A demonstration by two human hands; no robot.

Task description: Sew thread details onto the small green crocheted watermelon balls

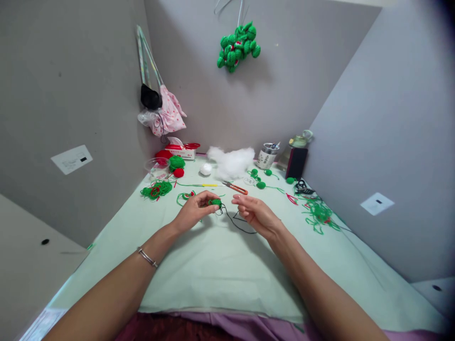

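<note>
Between the fingertips of my left hand [197, 209] is a small green crocheted piece [215, 202]. Black yarn [239, 228] trails from this piece and loops over the table toward my right hand [259, 215]. My right hand is closed in a pinch, apart from the piece; whatever its fingertips hold is too small to make out. Just beyond both hands lie orange-handled thread snips [237, 188] and a yellow-handled crochet hook [209, 185]. A green and red crocheted bit [187, 195] rests on the cloth behind my left hand.
White stuffing [232, 163] is piled at the back. Green yarn balls [177, 163], a tissue box [183, 151] and a yarn tangle [156, 188] lie left. Right are small green crocheted balls [261, 185], a pen tin [267, 156], a dark phone [296, 163] and loose yarn [320, 213].
</note>
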